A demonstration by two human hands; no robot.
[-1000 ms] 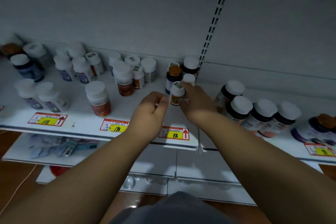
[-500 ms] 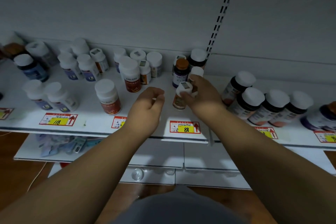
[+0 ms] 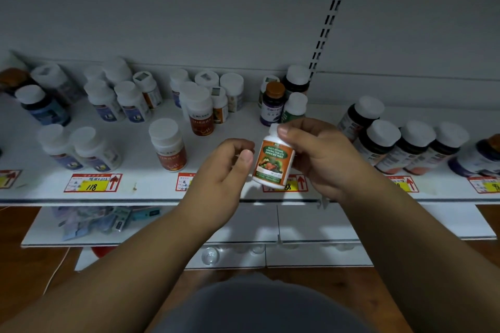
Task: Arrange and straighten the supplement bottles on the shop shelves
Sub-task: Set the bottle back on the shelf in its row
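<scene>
My right hand (image 3: 322, 154) grips a small white bottle (image 3: 273, 162) with an orange and green multivitamin label, lifted off the shelf and held above its front edge, label facing me. My left hand (image 3: 224, 170) hovers just left of the bottle with loosely curled fingers; whether the thumb touches the bottle I cannot tell. Behind the held bottle stand a purple bottle with an orange cap (image 3: 272, 104) and a green-labelled white one (image 3: 293, 108).
The white shelf (image 3: 140, 162) carries several white-capped bottles at the left and middle, one red-labelled bottle (image 3: 169, 146) near the front, and a row of dark leaning bottles (image 3: 400, 143) at the right. Price tags (image 3: 93, 182) line the front edge. Lower shelves lie below.
My right hand has lifted the small bottle off the shelf and drawn it toward me, turning its label to face me. My left hand stayed beside it.
</scene>
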